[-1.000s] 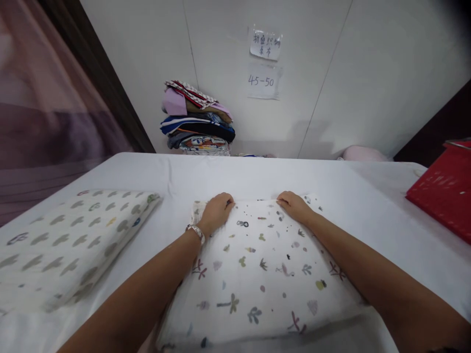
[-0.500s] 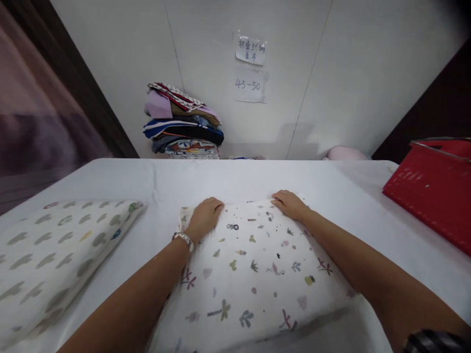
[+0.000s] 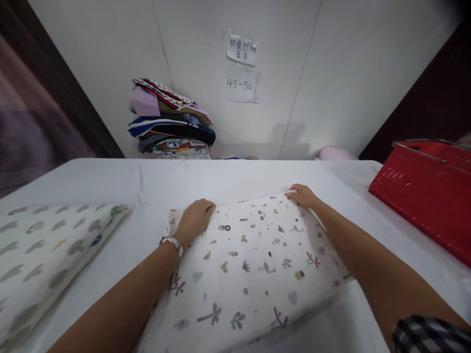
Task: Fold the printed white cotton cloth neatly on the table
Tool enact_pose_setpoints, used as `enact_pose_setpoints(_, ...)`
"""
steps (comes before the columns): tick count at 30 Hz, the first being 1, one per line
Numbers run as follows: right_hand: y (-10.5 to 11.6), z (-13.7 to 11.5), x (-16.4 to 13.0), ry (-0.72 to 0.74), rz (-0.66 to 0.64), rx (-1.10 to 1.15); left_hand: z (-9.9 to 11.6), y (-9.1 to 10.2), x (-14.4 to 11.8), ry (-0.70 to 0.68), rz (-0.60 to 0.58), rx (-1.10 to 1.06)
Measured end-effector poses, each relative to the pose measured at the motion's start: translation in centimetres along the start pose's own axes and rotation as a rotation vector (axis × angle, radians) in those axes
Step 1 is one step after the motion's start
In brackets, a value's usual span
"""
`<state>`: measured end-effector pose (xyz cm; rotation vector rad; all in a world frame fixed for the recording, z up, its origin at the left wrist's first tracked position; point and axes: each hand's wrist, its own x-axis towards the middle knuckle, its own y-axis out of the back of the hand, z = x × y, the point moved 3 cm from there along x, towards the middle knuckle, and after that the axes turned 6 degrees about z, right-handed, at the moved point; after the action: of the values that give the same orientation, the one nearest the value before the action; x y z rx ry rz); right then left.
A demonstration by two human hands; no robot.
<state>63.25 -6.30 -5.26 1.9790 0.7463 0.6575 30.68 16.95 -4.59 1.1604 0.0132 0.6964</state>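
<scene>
A white cloth (image 3: pixel 253 264), printed with small plants, birds and palm trees, lies folded in layers in front of me. At its far right corner, my right hand (image 3: pixel 303 196) pinches the edge and holds it slightly raised. My left hand (image 3: pixel 196 220), with a bracelet (image 3: pixel 172 242) at the wrist, is closed over the far edge on the left side. Its fingertips are partly hidden. A bit of the lower layer (image 3: pixel 174 219) sticks out beyond the left hand.
Left of me lies another folded cloth (image 3: pixel 55 250) with grey cloud-like shapes. A red basket (image 3: pixel 423 191) with a metal handle stands at the right on the white table (image 3: pixel 235 179). Behind the table is a stack of folded fabrics (image 3: pixel 172 120), with paper signs (image 3: pixel 240 83) on the wall.
My right hand has moved a little outward and up, lifting the cloth's far right corner. The left hand keeps its place on the edge. The whole view has shifted slightly.
</scene>
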Motion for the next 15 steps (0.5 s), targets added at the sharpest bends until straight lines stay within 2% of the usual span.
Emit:
enact_pose_setpoints(5,-0.8,0.2,0.2,-0.080,0.100,0.035,-0.1,0.0,0.0,0.009,-0.007,0.010)
enact_pose_setpoints(9,-0.7,-0.1,-1.0,-0.193,0.176,-0.022,0.0,0.1,0.0,0.023,-0.019,0.013)
enact_pose_setpoints(12,-0.3,-0.4,-2.2,-0.266,0.179,-0.123,0.0,0.1,0.0,0.034,-0.020,0.012)
enact_pose_setpoints(15,0.1,-0.4,-2.8,-0.308,0.140,-0.133,-0.1,0.1,0.1,0.030,-0.022,0.013)
